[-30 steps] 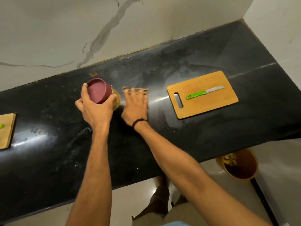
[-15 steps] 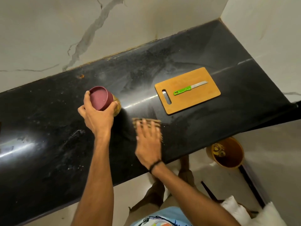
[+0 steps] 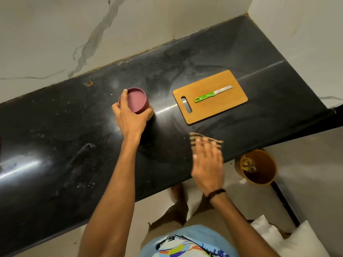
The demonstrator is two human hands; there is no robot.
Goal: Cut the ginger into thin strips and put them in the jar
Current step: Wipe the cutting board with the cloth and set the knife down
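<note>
My left hand (image 3: 130, 118) grips a jar with a maroon lid (image 3: 137, 101) that stands on the black counter (image 3: 74, 145); yellowish contents show at the jar's right side. My right hand (image 3: 207, 162), blurred with motion, lies flat with spread fingers on a checked cloth (image 3: 196, 136) at the counter's front edge. A wooden cutting board (image 3: 222, 108) lies to the right, bare but for a knife (image 3: 212, 94) with a green handle. No loose ginger is in view.
A brown bin (image 3: 259, 179) with scraps stands on the floor below the counter's front edge. The marble wall (image 3: 92, 34) runs behind the counter and turns forward at the right. White bags (image 3: 289, 238) lie on the floor at lower right.
My right hand has swept the cloth from beside the jar toward the counter's front edge and to the right. My left hand has stayed on the jar.
</note>
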